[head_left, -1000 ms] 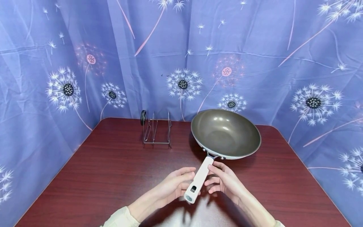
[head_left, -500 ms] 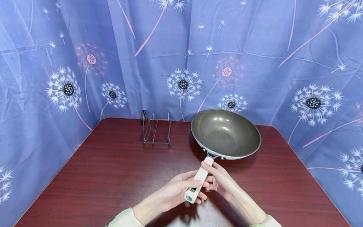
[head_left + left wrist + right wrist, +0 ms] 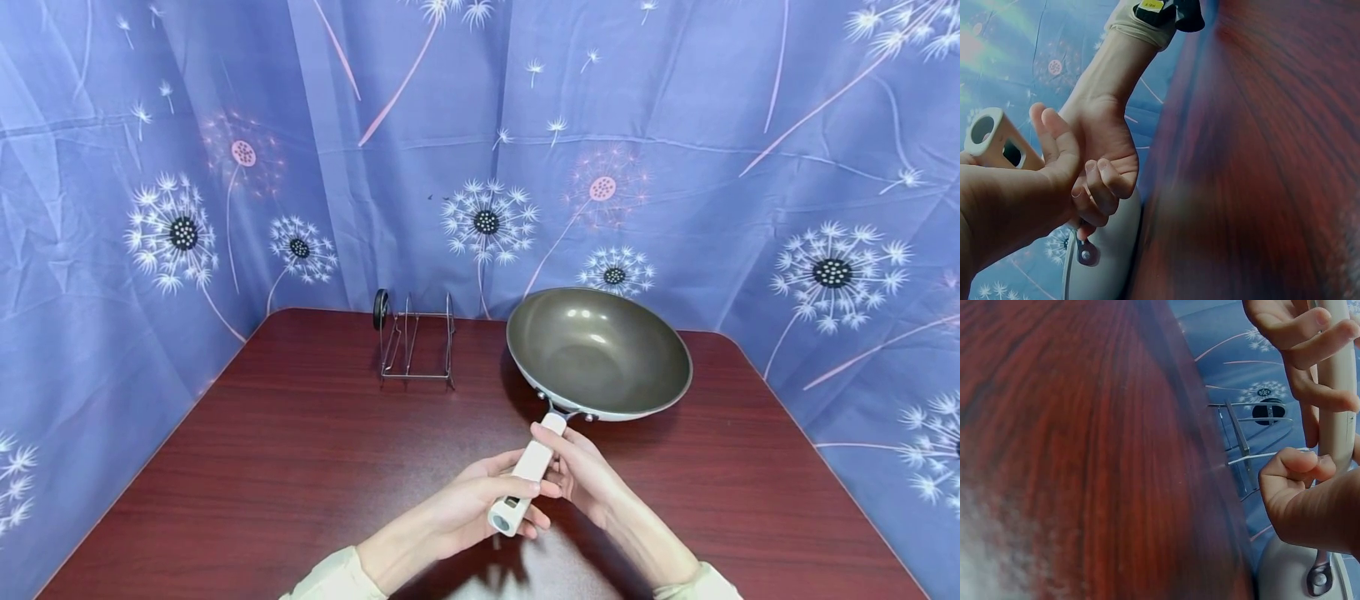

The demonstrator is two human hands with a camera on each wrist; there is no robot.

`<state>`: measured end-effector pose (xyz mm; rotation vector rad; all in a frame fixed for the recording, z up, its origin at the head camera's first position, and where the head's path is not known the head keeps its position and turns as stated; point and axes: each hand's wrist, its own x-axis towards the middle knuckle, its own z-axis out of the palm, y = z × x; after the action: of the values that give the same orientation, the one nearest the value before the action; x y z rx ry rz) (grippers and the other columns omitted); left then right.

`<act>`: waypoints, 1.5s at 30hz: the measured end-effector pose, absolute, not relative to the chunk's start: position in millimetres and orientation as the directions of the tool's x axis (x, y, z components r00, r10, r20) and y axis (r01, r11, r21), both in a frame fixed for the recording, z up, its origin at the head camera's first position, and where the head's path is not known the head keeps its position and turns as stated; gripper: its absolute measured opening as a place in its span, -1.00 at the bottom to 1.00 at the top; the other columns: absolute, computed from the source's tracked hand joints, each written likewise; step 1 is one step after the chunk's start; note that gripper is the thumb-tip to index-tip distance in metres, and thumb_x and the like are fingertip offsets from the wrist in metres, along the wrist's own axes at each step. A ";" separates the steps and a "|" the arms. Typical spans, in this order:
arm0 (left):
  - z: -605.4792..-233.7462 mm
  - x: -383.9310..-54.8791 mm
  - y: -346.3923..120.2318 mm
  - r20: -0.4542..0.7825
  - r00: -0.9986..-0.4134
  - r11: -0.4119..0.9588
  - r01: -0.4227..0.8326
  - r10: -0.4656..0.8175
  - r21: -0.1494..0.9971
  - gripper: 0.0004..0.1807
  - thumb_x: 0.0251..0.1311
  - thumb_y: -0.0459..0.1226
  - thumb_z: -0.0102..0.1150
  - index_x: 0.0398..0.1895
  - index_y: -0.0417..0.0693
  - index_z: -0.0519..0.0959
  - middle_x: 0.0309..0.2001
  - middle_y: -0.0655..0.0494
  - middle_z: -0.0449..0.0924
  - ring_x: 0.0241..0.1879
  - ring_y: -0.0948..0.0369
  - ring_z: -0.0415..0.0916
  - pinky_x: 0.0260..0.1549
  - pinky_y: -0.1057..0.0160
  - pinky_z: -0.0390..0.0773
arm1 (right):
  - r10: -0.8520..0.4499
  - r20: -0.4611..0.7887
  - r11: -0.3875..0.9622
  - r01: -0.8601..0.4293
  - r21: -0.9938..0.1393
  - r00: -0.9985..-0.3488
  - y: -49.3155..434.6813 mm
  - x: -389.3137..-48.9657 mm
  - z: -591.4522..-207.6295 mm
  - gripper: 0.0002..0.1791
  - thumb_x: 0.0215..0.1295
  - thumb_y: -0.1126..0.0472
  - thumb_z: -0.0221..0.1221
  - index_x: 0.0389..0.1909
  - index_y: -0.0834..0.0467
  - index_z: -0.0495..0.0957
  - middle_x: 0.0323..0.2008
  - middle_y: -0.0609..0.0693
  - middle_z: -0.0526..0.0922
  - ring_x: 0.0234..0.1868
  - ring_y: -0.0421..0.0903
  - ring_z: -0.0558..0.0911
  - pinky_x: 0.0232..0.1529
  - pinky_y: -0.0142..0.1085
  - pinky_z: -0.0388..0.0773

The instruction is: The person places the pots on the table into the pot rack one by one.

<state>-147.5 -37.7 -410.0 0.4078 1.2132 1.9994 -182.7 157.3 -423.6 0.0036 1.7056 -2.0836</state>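
Note:
A wok [image 3: 600, 346] with a dark grey inside and a pale outside sits at the back right of the table, its white handle [image 3: 537, 458] pointing toward me. My left hand [image 3: 476, 504] grips the handle near its end, thumb across the top and fingers underneath. Closer to the bowl, my right hand [image 3: 596, 479] holds the same handle, its thumb on top. In the right wrist view, the left fingers [image 3: 1322, 344] curl about the handle's underside, above the right hand [image 3: 1310, 500]. The left wrist view shows the handle's hollow end [image 3: 991, 134].
A wire rack [image 3: 416, 377] with a black round part [image 3: 381, 309] stands at the back of the dark red table [image 3: 300, 433], left of the wok. Blue dandelion-print curtain [image 3: 420, 150] hangs behind the table and along its sides.
The left hand has moved right, from beside the handle to gripping it, thumb now across it. The right thumb has shifted further over the handle. Wok and rack stay put.

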 end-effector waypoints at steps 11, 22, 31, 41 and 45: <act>-411.1 -147.6 -34.8 -0.114 -0.668 -0.270 -0.444 0.736 0.854 -0.30 0.28 -0.31 0.13 0.46 -0.19 0.13 -0.09 0.14 0.68 -0.36 0.30 0.66 -0.27 0.33 0.66 | -0.342 -0.282 -0.149 0.348 -0.926 -0.896 158.8 -182.9 -423.5 -0.68 0.43 -0.06 0.12 -0.12 0.06 0.26 -0.57 -0.20 0.31 -0.63 -0.29 0.29 -0.54 -0.47 0.32; -418.0 -143.1 -35.1 -0.125 -0.670 -0.282 -0.464 0.732 0.840 -0.28 0.22 -0.39 0.08 0.46 -0.20 0.11 -0.18 0.16 0.63 -0.41 0.31 0.60 -0.28 0.31 0.65 | -0.388 -0.295 -0.131 0.369 -0.920 -0.873 159.1 -180.5 -429.2 -0.69 0.45 -0.04 0.10 -0.11 0.05 0.23 -0.59 -0.19 0.39 -0.62 -0.28 0.38 -0.55 -0.47 0.40; -428.5 -139.6 -30.4 -0.176 -0.706 -0.286 -0.484 0.686 0.827 -0.29 0.04 -0.46 0.01 0.36 -0.17 0.16 -0.31 0.15 0.45 -0.57 0.35 0.33 -0.49 0.40 0.49 | -0.400 -0.307 -0.096 0.373 -0.923 -0.864 155.5 -178.2 -432.7 -0.65 0.43 -0.06 0.12 -0.09 0.07 0.23 -0.59 -0.17 0.47 -0.60 -0.25 0.42 -0.48 -0.44 0.43; -434.4 -138.2 -27.4 -0.192 -0.723 -0.283 -0.480 0.663 0.831 -0.52 0.32 -0.27 0.08 0.25 -0.17 0.23 -0.36 0.20 0.42 -0.67 0.40 0.24 -0.71 0.51 0.30 | -0.365 -0.320 -0.071 0.368 -0.927 -0.874 152.7 -177.6 -432.4 -0.56 0.38 -0.10 0.18 -0.05 0.11 0.24 -0.59 -0.17 0.47 -0.64 -0.28 0.36 -0.55 -0.48 0.35; -436.2 -138.6 -27.1 -0.202 -0.730 -0.263 -0.469 0.653 0.843 -0.52 0.33 -0.24 0.10 0.24 -0.17 0.24 -0.39 0.21 0.41 -0.68 0.40 0.25 -0.73 0.50 0.30 | -0.352 -0.317 -0.038 0.352 -0.935 -0.881 151.8 -176.4 -431.4 -0.52 0.36 -0.10 0.20 -0.03 0.13 0.24 -0.59 -0.18 0.44 -0.62 -0.27 0.34 -0.55 -0.47 0.32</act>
<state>-138.6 -27.1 -436.2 0.2417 1.2708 2.0391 -176.4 151.8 -431.4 -0.0007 1.7722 -1.9674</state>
